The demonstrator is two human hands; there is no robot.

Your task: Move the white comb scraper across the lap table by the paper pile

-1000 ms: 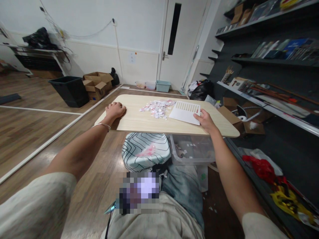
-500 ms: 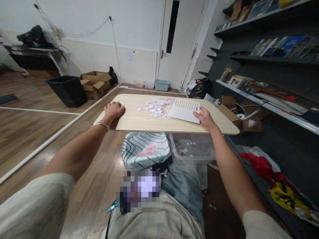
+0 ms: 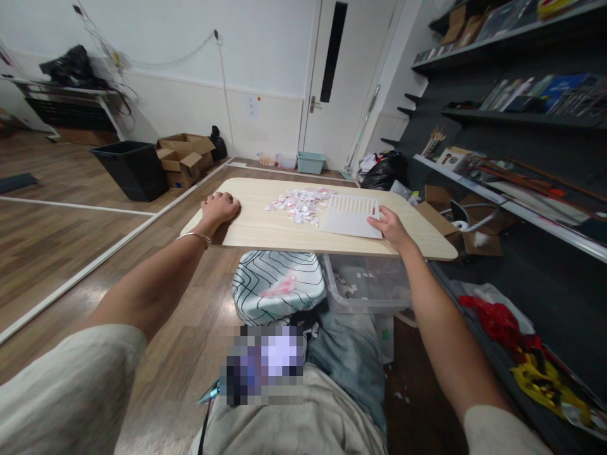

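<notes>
My right hand (image 3: pixel 389 227) grips the right side of a flat white board (image 3: pixel 351 222) with a row of long slots along its far half. The thumb lies on its top face; the fingers are mostly hidden beneath. The board is low over a pale wooden tabletop (image 3: pixel 265 234), tight against a pile of small white and pinkish paper scraps (image 3: pixel 301 203). Over the tabletop's left edge, my left hand (image 3: pixel 220 207) rests palm down with its fingers curled on the edge. Between that hand and the scraps lies bare wood.
Below the table's near edge are a patterned stool seat (image 3: pixel 251 284) and a clear plastic bin (image 3: pixel 336 297) holding some scraps. A pixelated phone-like thing (image 3: pixel 279 357) lies on my lap. Shelves (image 3: pixel 512 114) line the right; a black bin (image 3: pixel 130 170) and cardboard boxes (image 3: pixel 190 148) stand left.
The board's far slotted end has come down and turned slightly, now lying flatter. My left hand stays at the table edge. The whole view has shifted a little.
</notes>
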